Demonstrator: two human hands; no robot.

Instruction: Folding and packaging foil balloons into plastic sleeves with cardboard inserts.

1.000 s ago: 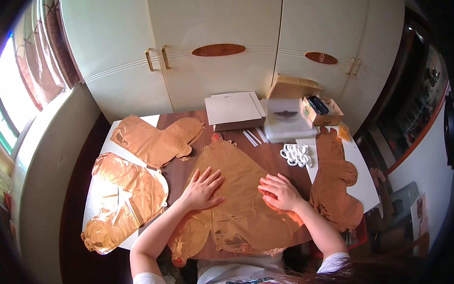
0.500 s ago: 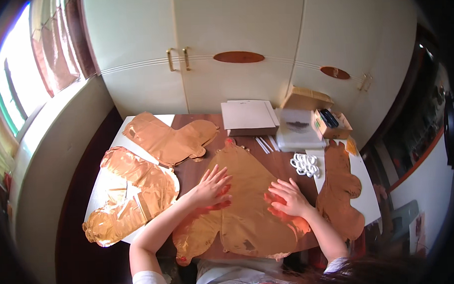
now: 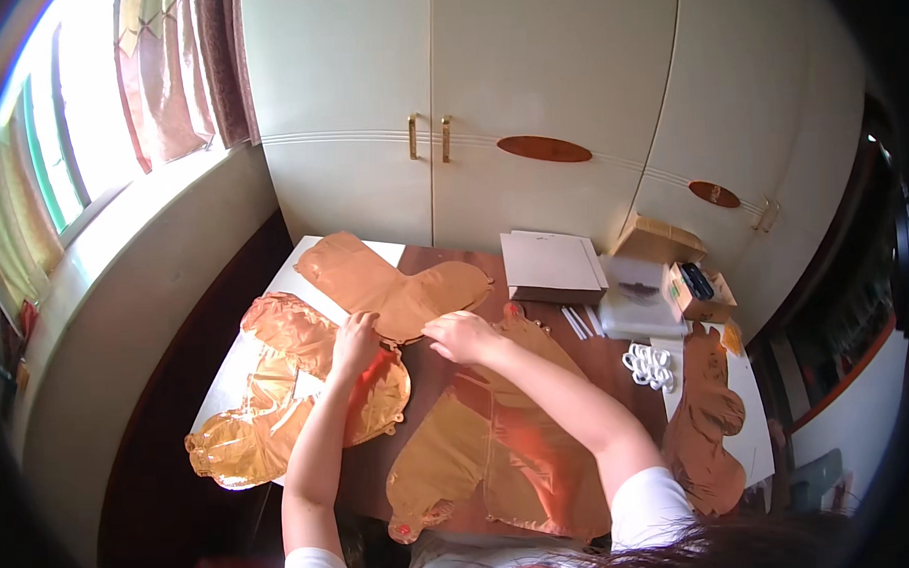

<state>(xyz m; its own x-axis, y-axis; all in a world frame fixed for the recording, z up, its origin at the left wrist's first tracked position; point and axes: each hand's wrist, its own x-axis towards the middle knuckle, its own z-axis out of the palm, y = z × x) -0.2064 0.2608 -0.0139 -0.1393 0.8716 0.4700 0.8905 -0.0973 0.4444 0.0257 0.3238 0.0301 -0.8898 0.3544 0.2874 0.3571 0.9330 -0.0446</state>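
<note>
Several flat, shiny copper-coloured foil balloons lie on the table. My left hand (image 3: 355, 345) and my right hand (image 3: 461, 337) both reach to the near edge of the far-left foil balloon (image 3: 405, 298), fingers bent and closed at its rim. Beneath my right forearm a large foil balloon (image 3: 440, 440) is spread flat, with small red spots at its tips. Left of my left forearm lies a crinkled, glossy foil balloon (image 3: 269, 426), partly covered by that arm.
At the far side stand a white-topped box (image 3: 551, 263), thin white sticks (image 3: 581, 322), a clear plastic pack (image 3: 635, 293) and a small open carton (image 3: 702, 295). White looped pieces (image 3: 649, 367) and another foil balloon (image 3: 708, 435) lie right. Behind rises a cream cabinet (image 3: 558, 80).
Both hands have left the large middle balloon and moved up and left to the far-left balloon's edge. The view has shifted, so the table sits further right.
</note>
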